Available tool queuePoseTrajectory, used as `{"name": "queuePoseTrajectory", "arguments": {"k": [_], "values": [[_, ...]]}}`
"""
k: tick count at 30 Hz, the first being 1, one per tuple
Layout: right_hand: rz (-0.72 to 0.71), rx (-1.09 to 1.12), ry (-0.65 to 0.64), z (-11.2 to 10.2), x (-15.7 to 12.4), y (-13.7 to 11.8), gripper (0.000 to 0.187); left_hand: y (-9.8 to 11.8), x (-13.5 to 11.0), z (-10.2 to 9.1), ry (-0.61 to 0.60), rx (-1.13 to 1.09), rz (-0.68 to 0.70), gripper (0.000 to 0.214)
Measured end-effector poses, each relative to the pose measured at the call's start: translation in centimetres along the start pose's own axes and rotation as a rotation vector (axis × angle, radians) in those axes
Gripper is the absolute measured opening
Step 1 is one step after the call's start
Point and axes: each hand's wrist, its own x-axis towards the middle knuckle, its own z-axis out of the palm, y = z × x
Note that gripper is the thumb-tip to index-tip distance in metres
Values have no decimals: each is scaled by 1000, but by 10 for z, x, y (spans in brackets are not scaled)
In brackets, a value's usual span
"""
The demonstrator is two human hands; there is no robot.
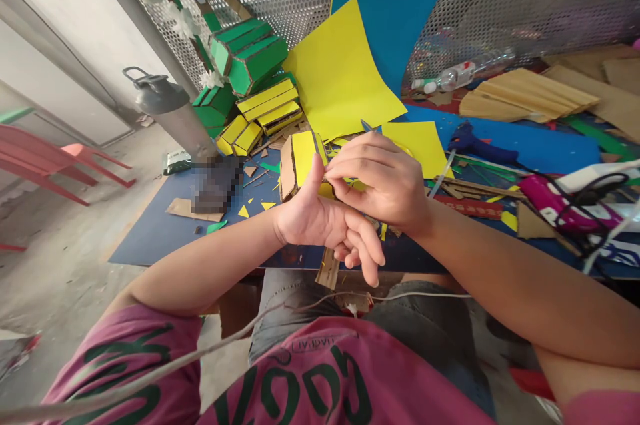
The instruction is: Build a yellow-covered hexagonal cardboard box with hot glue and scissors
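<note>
My left hand (325, 225) grips a small cardboard box with a yellow paper face (300, 161), thumb raised along its side, other fingers curled below. My right hand (383, 178) is closed over the box's right edge, fingers pinched on a thin blue-tipped tool (366, 125) that pokes out above the knuckles; I cannot make out what kind of tool. Both hands hover above the near edge of the dark blue table (155, 231), over my lap.
Finished green boxes (247, 55) and yellow boxes (267, 105) are stacked at the back left. Yellow sheets (340, 71) and a blue sheet (390, 5) lean on the perforated metal wall. A metal bottle (170, 111), glue guns (550, 201), cardboard pieces (530, 95) and scraps litter the table.
</note>
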Motion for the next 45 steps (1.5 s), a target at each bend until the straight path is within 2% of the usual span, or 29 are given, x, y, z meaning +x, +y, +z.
{"name": "queuePoseTrajectory", "arguments": {"k": [9, 14, 19, 25, 30, 39, 45], "values": [[-56, -75, 5, 1, 0, 1, 19, -5, 5, -3, 32, 7, 12, 140], [-27, -67, -27, 0, -1, 1, 20, -8, 5, -6, -2, -52, 19, 142], [-16, -38, -29, -1, -1, 1, 21, -7, 3, -5, 35, -21, -43, 149], [-29, -25, -6, 0, 1, 1, 19, -6, 3, -4, -13, -27, 36, 148], [-42, -1, 24, 1, 2, 0, 20, -5, 2, -2, -65, -15, 52, 157], [-68, -21, 22, 0, 1, 1, 21, -1, 1, -1, -69, -27, 40, 157], [-88, -97, 10, 1, 2, 0, 18, -4, 4, -5, -59, -66, 65, 166]]}}
